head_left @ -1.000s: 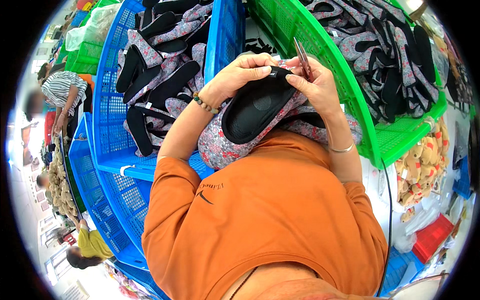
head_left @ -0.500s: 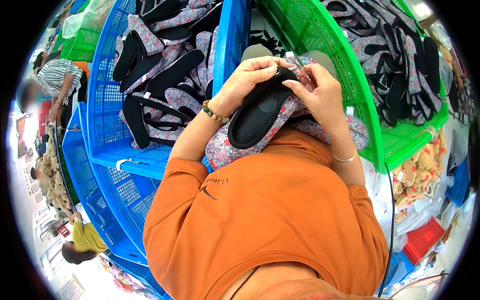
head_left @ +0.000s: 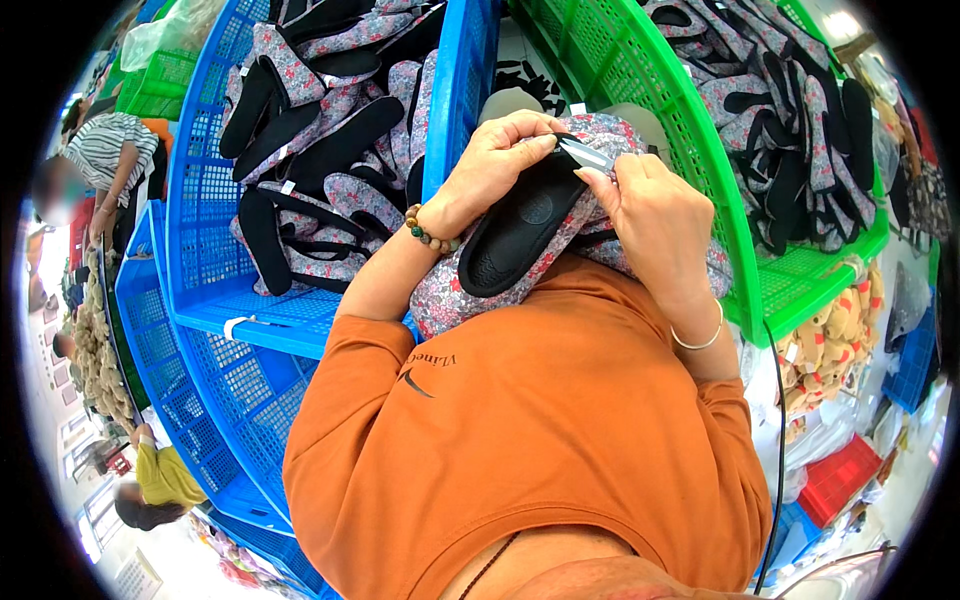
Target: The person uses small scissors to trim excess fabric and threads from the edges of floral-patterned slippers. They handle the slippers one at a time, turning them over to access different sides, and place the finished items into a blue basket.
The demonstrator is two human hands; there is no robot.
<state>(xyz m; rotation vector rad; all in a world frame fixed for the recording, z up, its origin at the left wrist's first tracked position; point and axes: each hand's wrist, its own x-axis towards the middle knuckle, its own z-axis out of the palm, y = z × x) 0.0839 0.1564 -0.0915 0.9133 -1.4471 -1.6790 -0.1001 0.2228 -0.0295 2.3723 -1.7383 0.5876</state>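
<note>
A grey floral slipper with a black inside and red and pink flowers rests tilted against my orange shirt. At its upper end, my left hand pinches the black edge between thumb and fingers. My right hand is closed around small thread snips, whose pointed metal blades reach to that same edge, close to my left fingertips. The handles are hidden in my palm. More floral fabric lies behind and under the slipper, partly covered by my right hand.
A blue crate heaped with floral slippers stands on my left. To my right is a green crate with more slippers. Black pieces lie between them. Plush toys and a red crate are farther right. Other people are at far left.
My right hand has turned over and shifted right, and the snips' blades now show plainly at the slipper's edge. My left hand keeps its pinch in nearly the same place.
</note>
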